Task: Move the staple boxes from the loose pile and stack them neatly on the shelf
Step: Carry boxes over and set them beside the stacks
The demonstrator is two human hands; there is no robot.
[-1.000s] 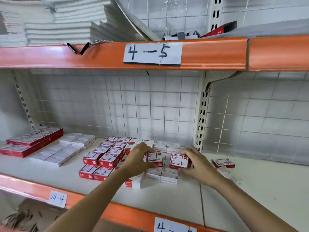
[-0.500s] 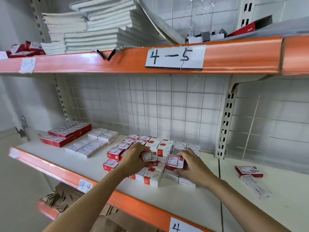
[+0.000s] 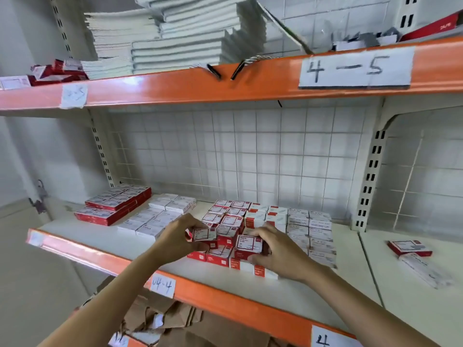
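Small red-and-white staple boxes [image 3: 226, 216] stand in rows on the white shelf [image 3: 313, 291], with white-faced boxes [image 3: 309, 227] packed to their right. My left hand [image 3: 178, 240] grips one staple box [image 3: 203, 235] at the front left of the rows. My right hand [image 3: 275, 251] grips another staple box [image 3: 249, 244] over the front row. The two held boxes are a short way apart. More boxes [image 3: 260, 270] lie beneath my right hand at the front.
Flat red packs [image 3: 112, 205] and white packs [image 3: 155, 219] lie at the shelf's left. Two loose boxes [image 3: 411, 249] lie on the right section. An orange beam [image 3: 225, 81] with a "4-5" label runs overhead, paper stacks [image 3: 160, 36] above it. Brown paper [image 3: 175, 321] sits below.
The view has swung right and closer, so the boxes sit nearer the middle. Both hands keep holding their boxes and have drawn slightly toward the front of the rows.
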